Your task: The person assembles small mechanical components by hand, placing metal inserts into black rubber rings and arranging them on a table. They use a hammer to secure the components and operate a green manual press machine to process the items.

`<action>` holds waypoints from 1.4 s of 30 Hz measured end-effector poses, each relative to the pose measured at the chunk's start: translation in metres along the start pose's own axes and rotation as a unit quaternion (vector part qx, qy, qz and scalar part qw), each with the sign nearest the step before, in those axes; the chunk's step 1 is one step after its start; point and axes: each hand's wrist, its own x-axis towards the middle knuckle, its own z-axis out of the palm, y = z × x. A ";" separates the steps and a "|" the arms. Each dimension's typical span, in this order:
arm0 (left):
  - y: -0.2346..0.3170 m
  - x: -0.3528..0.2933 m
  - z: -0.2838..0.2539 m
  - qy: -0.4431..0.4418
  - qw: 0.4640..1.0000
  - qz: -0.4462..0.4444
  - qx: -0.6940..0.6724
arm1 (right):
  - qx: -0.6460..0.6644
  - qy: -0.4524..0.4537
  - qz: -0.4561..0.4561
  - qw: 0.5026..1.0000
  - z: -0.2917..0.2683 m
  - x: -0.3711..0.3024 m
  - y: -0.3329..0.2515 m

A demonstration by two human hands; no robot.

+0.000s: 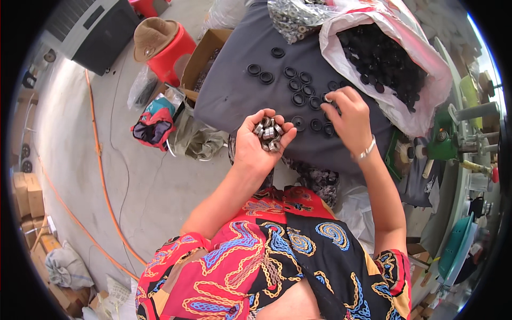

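My left hand (252, 152) is cupped, palm up, around several small silver metal bearings (268, 133) heaped in the palm. Over the right part of the dark grey cloth surface (229, 90), my right hand (350, 118) pinches a small silver piece (327, 98), which looks like another bearing. Beneath and beside those fingertips lie several black wheel-like rings (298, 99), flat and loosely grouped. A few more black rings (260, 73) sit farther left. My right fingers partly hide the nearest rings.
A white sack (333, 45) of black round parts stands at the far right, beside a clear bag of metal parts (295, 26). Left are a cardboard box (213, 40), a red stool (173, 58) with a hat, and an orange hose (98, 154). Green machinery (445, 136) stands right.
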 end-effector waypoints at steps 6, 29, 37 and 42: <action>-0.013 -0.003 -0.006 0.001 1.000 0.010 -0.002 | 0.150 -0.087 -0.044 0.984 0.010 -0.040 -0.089; 0.013 -0.006 -0.025 -0.041 0.999 0.000 -0.031 | 0.168 -0.070 0.096 0.979 0.012 -0.023 -0.048; 0.011 -0.014 -0.029 -0.018 1.000 -0.006 0.010 | 0.062 -0.169 0.072 0.981 0.034 -0.014 -0.016; 0.011 -0.015 -0.029 -0.006 1.000 -0.006 0.023 | 0.039 -0.179 0.037 0.982 0.040 -0.010 -0.016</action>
